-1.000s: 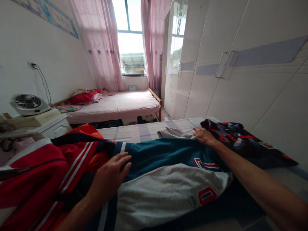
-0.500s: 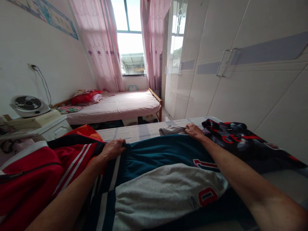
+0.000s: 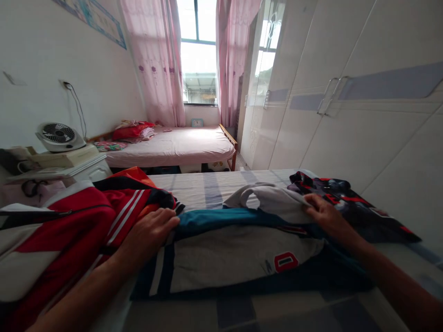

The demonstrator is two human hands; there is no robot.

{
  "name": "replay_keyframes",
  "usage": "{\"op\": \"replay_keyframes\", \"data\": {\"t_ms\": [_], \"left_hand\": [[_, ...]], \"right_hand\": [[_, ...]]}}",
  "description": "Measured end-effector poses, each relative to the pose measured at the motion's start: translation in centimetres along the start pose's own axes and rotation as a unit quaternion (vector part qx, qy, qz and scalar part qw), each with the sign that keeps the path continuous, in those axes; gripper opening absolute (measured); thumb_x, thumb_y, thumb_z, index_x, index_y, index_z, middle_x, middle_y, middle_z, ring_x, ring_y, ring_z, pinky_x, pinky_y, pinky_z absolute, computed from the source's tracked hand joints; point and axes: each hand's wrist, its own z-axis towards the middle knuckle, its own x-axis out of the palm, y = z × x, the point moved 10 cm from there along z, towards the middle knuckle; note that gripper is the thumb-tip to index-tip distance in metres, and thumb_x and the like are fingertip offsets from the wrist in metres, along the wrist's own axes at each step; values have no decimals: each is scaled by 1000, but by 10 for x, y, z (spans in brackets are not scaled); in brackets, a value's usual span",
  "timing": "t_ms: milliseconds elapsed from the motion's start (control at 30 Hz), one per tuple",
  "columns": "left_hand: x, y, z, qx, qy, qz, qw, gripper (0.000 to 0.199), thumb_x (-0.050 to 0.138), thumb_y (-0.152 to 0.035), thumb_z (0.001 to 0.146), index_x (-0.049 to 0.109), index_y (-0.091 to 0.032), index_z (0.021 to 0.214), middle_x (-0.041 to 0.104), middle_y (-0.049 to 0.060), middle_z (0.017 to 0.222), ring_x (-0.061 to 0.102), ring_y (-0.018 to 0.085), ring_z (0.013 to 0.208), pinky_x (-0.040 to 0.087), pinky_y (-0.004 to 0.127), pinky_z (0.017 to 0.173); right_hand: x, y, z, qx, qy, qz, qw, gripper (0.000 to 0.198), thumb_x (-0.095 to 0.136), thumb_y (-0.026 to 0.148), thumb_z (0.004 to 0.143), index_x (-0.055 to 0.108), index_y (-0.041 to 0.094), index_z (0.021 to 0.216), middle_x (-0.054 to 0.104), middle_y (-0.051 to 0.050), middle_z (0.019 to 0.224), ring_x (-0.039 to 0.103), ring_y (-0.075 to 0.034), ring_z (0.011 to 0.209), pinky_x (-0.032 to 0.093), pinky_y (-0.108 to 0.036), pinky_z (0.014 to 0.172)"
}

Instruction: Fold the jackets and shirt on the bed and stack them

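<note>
A teal and grey sweatshirt (image 3: 221,258) with a red-outlined letter lies folded lengthwise on the near bed. My left hand (image 3: 157,228) is closed on its teal edge at the left end, by the dark and white striped trim. At the other end, the fingers of my right hand (image 3: 321,212) pinch pale grey fabric (image 3: 277,200) of the same garment, which loops up behind the teal part. A red, white and black zip jacket (image 3: 86,216) lies left of my left hand. Beyond my right hand rests a dark patterned garment (image 3: 360,210) with red lettering.
The near bed has a checked sheet (image 3: 194,184). Behind it stands a second bed (image 3: 187,145) with a pink sheet, below a curtained window. A fan (image 3: 58,136) sits on a cabinet at left. The white wardrobe (image 3: 346,138) lines the right side.
Both hands have come lower and closer to me, bringing the teal back edge forward over the sweatshirt. The grey fabric at my right hand is now lifted into a loop. My view has shifted slightly left.
</note>
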Motion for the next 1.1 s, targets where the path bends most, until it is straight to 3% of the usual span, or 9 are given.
{"op": "replay_keyframes", "data": {"t_ms": [100, 200, 367, 467, 633, 733, 833, 967, 1100], "left_hand": [[21, -12, -25, -8, 63, -45, 997, 37, 38, -5, 81, 62, -23, 102, 63, 6, 112, 60, 20, 100, 46, 33, 89], [23, -8, -24, -48, 116, -106, 986, 40, 40, -6, 76, 63, -24, 103, 62, 3, 117, 60, 17, 104, 46, 28, 90], [6, 33, 1, -205, 97, -65, 972, 35, 34, -33, 90, 63, -22, 106, 62, 5, 120, 60, 22, 105, 46, 31, 88], [25, 49, 10, -256, 129, -25, 958, 45, 36, -47, 89, 62, -20, 113, 62, 10, 118, 60, 26, 105, 46, 35, 85], [49, 47, 19, -241, 157, 5, 958, 29, 46, -35, 86, 66, -22, 103, 65, 8, 106, 63, 23, 98, 48, 31, 75], [48, 40, 20, -225, 142, 33, 963, 28, 38, -24, 88, 65, -21, 95, 64, 8, 100, 63, 22, 94, 48, 30, 72], [45, 35, 18, -226, 115, 67, 965, 36, 28, -23, 91, 62, -18, 99, 62, 13, 102, 60, 25, 95, 48, 33, 70], [49, 33, 18, -215, 115, 96, 965, 36, 31, -19, 89, 66, -16, 91, 64, 16, 96, 60, 30, 91, 49, 39, 69], [33, 16, 25, -179, 67, 92, 977, 38, 34, -18, 86, 63, -15, 111, 63, 17, 109, 60, 31, 101, 51, 43, 79]], "right_hand": [[31, -33, -41, 39, 116, 22, 992, 31, 46, 26, 74, 58, 21, 102, 68, -7, 106, 63, -25, 99, 49, -36, 86], [35, -31, -44, 28, 148, 39, 988, 51, 49, 25, 72, 53, 18, 122, 59, -10, 128, 56, -25, 116, 45, -35, 95], [16, 49, 2, -37, 70, -18, 997, 59, 48, 40, 83, 44, 16, 137, 51, -14, 137, 49, -26, 124, 41, -37, 100], [52, 102, 21, -87, 94, -131, 983, 56, 46, 47, 86, 52, 14, 131, 51, -15, 138, 44, -27, 128, 32, -39, 107], [108, 106, 42, -31, 142, -197, 970, 29, 55, 34, 81, 69, 17, 100, 69, -13, 109, 60, -28, 107, 42, -38, 94], [92, 106, 49, -44, 101, -159, 981, 32, 41, 22, 87, 67, 18, 106, 68, -8, 113, 59, -21, 108, 41, -29, 93], [50, 128, 41, -106, 29, -25, 994, 37, 36, 23, 89, 62, 19, 114, 67, -4, 115, 58, -18, 106, 41, -26, 92], [-2, 160, 4, -164, -26, 167, 972, 30, 42, 29, 88, 65, 21, 107, 69, 1, 98, 59, -17, 92, 44, -28, 85], [-6, 181, -49, -196, 50, 207, 957, 27, 45, 25, 89, 63, 22, 109, 67, 1, 103, 59, -16, 94, 43, -26, 85]]}}
